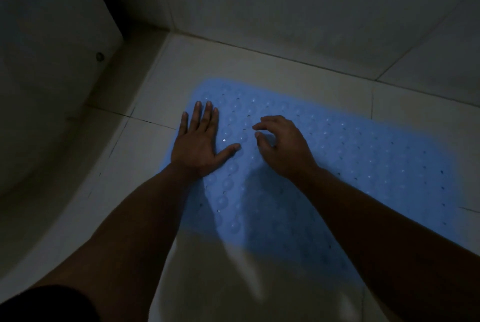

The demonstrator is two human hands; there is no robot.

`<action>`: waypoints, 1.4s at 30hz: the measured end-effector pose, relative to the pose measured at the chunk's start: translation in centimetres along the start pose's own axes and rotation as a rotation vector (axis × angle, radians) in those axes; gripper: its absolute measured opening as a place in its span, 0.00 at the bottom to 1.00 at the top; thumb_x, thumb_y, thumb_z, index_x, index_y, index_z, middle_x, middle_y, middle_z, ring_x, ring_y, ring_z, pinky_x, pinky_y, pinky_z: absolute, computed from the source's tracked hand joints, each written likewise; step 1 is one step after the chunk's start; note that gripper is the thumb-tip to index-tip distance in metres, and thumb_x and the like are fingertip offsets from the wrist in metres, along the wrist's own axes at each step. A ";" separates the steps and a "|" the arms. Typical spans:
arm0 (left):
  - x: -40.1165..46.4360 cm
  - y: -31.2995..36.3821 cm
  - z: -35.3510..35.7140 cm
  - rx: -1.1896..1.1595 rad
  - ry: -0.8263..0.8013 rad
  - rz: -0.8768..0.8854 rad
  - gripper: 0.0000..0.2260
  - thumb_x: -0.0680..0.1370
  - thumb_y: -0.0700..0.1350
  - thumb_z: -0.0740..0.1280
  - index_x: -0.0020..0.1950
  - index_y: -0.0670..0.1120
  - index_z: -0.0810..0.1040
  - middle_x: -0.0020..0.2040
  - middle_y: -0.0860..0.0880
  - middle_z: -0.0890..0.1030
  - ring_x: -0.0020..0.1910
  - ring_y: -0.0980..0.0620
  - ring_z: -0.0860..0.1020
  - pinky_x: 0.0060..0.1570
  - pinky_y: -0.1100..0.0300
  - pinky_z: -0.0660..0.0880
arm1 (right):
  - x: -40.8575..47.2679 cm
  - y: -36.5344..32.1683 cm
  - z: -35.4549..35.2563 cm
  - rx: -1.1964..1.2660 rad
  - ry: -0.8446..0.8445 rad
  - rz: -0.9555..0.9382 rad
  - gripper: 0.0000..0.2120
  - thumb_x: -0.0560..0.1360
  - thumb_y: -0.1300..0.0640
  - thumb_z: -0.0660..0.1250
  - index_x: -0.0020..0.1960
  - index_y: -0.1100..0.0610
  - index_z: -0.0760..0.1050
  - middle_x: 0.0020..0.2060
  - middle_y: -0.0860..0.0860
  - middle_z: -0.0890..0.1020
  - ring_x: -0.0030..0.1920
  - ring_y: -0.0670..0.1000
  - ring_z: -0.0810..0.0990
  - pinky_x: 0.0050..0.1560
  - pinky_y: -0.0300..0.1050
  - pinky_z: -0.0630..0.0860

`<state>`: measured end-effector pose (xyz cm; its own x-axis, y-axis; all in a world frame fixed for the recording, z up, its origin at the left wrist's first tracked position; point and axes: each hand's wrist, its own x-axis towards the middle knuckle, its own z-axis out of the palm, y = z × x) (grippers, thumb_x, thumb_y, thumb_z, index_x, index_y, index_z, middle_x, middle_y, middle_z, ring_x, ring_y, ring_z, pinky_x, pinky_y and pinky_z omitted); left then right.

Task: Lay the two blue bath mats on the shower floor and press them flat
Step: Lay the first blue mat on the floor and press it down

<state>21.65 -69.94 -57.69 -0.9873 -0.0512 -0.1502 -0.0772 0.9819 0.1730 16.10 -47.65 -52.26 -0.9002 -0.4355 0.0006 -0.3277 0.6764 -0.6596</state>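
Observation:
A blue bath mat [363, 155] with rows of round bumps and small holes lies spread on the pale tiled shower floor [161, 93]. My left hand [200, 140] lies flat with straight fingers on the mat's left edge, thumb spread to the right. My right hand [280, 142] hovers or rests just right of it over the mat, its fingers loosely curled, holding nothing. Both forearms reach in from the bottom of the view. Only one mat shows; whether a second lies under or beside it I cannot tell.
Tiled walls [285, 10] meet the floor behind the mat. A curved white rim [65, 155] runs along the left side. The room is dim. A dark garment edge [39, 303] shows at the bottom left.

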 end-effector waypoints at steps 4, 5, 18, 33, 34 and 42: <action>1.7 -0.3 -3.8 -0.107 -0.245 -0.019 0.45 0.77 0.76 0.47 0.83 0.46 0.44 0.84 0.46 0.42 0.82 0.47 0.41 0.80 0.43 0.42 | 1.0 -1.2 -1.2 -0.062 -0.071 0.041 0.13 0.80 0.49 0.66 0.62 0.51 0.81 0.64 0.52 0.79 0.66 0.54 0.75 0.67 0.50 0.71; 2.1 -0.2 -5.1 -0.122 -0.289 -0.029 0.43 0.79 0.73 0.49 0.83 0.45 0.47 0.84 0.46 0.45 0.82 0.46 0.44 0.80 0.44 0.44 | 1.4 -1.9 -1.3 -0.078 -0.105 0.073 0.14 0.80 0.48 0.65 0.63 0.50 0.80 0.64 0.52 0.79 0.66 0.54 0.76 0.67 0.50 0.71; -4.8 -4.5 -5.0 -0.039 0.056 -0.117 0.30 0.82 0.58 0.45 0.78 0.44 0.67 0.77 0.42 0.69 0.79 0.41 0.61 0.75 0.43 0.64 | -0.6 -5.9 9.4 -0.378 -0.293 0.027 0.36 0.83 0.39 0.47 0.82 0.61 0.46 0.82 0.59 0.45 0.82 0.59 0.41 0.80 0.62 0.43; -0.9 -2.4 -4.0 -0.107 0.159 -0.178 0.27 0.84 0.55 0.49 0.77 0.42 0.67 0.78 0.39 0.67 0.80 0.37 0.57 0.74 0.40 0.61 | 1.5 -5.4 7.7 -0.157 -0.542 0.104 0.37 0.83 0.38 0.49 0.82 0.58 0.43 0.81 0.54 0.38 0.81 0.54 0.36 0.80 0.58 0.36; -0.8 -2.1 -4.4 -0.112 0.147 -0.190 0.27 0.83 0.55 0.49 0.77 0.42 0.68 0.77 0.39 0.67 0.80 0.36 0.57 0.75 0.40 0.61 | 2.7 -5.5 6.5 -0.039 -0.571 0.153 0.32 0.84 0.41 0.51 0.82 0.57 0.50 0.82 0.55 0.45 0.82 0.54 0.43 0.81 0.57 0.41; -0.7 5.2 -4.1 -0.046 -0.036 0.103 0.33 0.80 0.58 0.44 0.79 0.41 0.65 0.79 0.39 0.64 0.80 0.36 0.57 0.75 0.38 0.62 | 3.8 -1.7 -4.1 0.165 0.013 0.252 0.17 0.83 0.55 0.58 0.70 0.53 0.76 0.68 0.53 0.79 0.68 0.55 0.76 0.69 0.45 0.69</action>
<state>21.41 -65.50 -52.64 -0.9849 0.0570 -0.1637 0.0175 0.9722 0.2335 12.01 -48.00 -48.05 -0.9512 -0.2579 -0.1695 -0.0436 0.6560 -0.7535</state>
